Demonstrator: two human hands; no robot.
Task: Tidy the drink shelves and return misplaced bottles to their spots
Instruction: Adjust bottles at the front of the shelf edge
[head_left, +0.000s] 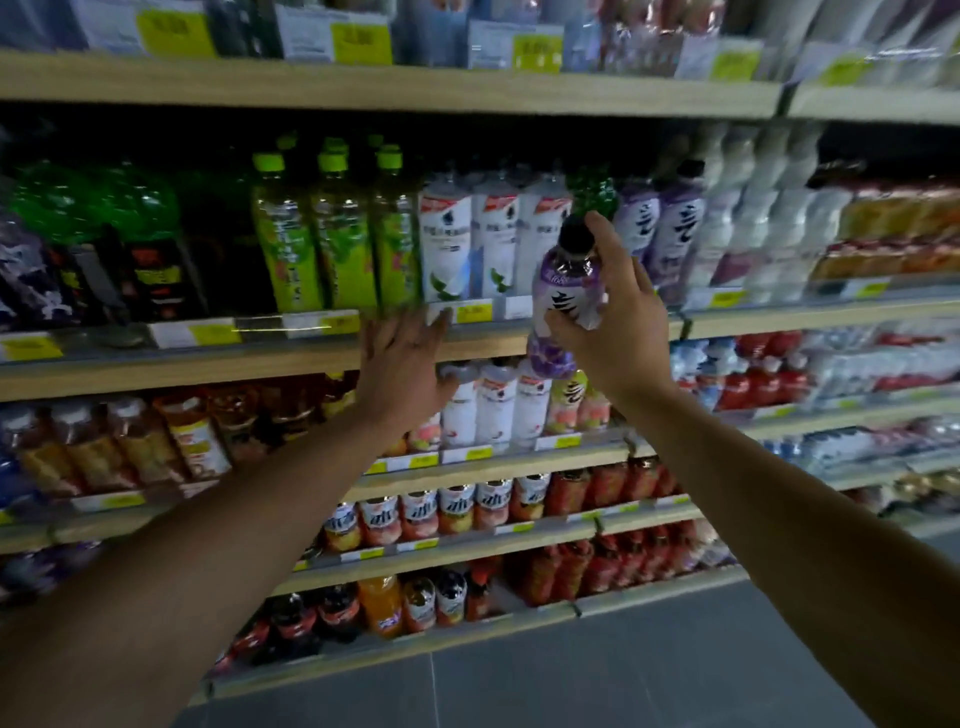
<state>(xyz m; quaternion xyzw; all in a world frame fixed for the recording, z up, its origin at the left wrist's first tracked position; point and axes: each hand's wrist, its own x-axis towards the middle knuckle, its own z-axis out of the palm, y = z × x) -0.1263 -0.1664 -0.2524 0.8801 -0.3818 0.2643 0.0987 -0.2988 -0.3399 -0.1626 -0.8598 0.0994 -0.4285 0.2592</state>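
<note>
**Purple bottle held up before the drink shelves**

A clear plastic bottle with a black cap and a purple-and-white label (566, 296) is in the air in front of the second shelf from the top, tilted slightly, its cap toward the upper right and its base overlapping the shelf's front edge. The right hand (613, 322) is the grip here: fingers curled round the bottle's middle from the right, thumb across the lower label, forefinger up beside the cap.

Just behind and to the right of the held bottle stand two bottles with the same purple-and-white label (660, 228) on the wooden shelf with a price-tag rail (260, 358). To their left is a row of white-labelled bottles (470, 239), then tall bottles with lime-green caps and labels (337, 239), then large green plastic bottles (93, 208) at the far left.

The left hand (402, 364) is released, fingers straight and spread, palm toward the shelf front below the green-labelled bottles; whether it touches the rail cannot be told. It holds nothing.

Lower shelves carry amber and red drink bottles (587, 488), small white-labelled cans or bottles (457, 506), and an orange soft-drink bottle (382, 605) near the grey tiled floor (571, 670). Motion blur softens most labels.
</note>
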